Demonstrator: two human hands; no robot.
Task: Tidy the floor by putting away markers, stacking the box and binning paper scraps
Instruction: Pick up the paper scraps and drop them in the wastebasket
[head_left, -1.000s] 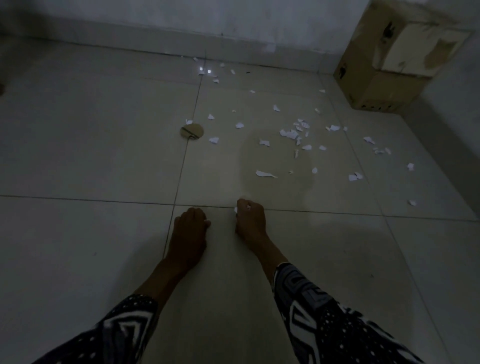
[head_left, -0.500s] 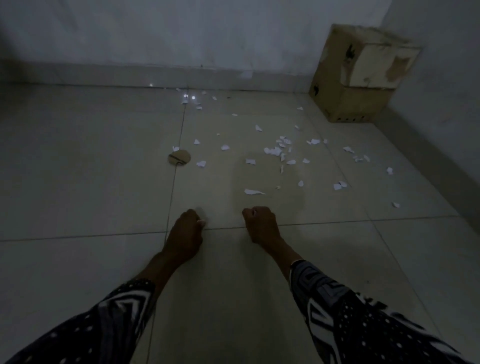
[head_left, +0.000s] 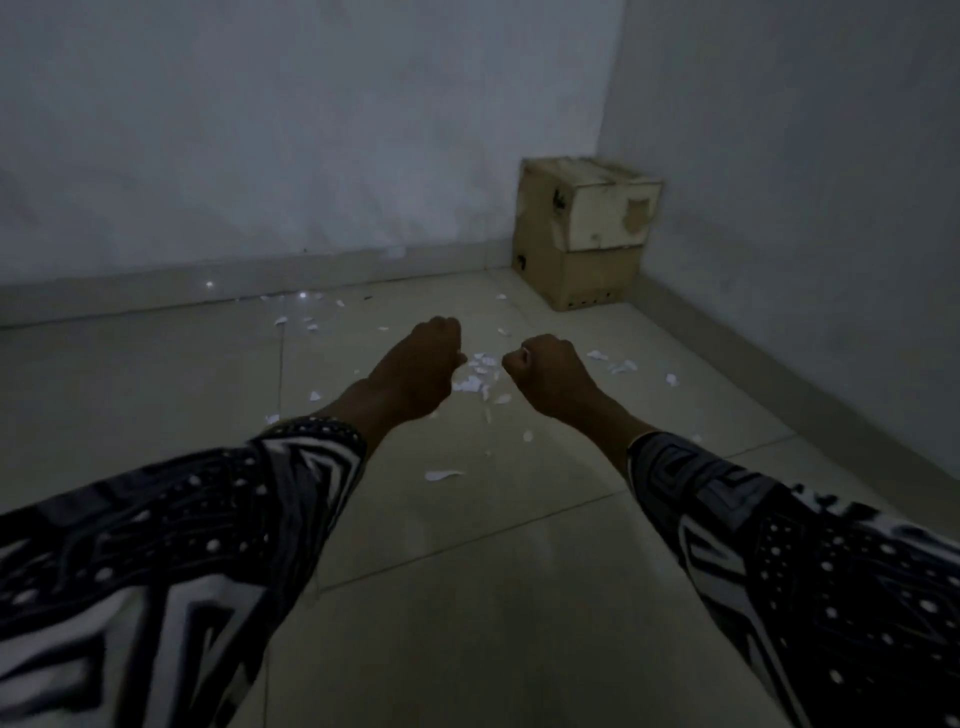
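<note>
Too dim to tell what either fist holds: left hand and right hand both curled tight above scattered paper scraps; one long scrap lies crosswise.

White torn paper scraps lie scattered flat on the floor, out from the worn cardboard box, which stands upright in the wall corner

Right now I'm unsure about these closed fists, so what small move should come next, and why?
Probably carry both fists to a bin before gathering more; none shows in this view. The left hand and right hand are curled above the floor, with a white bit at the right hand's fingers. Many paper scraps lie ahead, short of the cardboard box in the corner.
</note>
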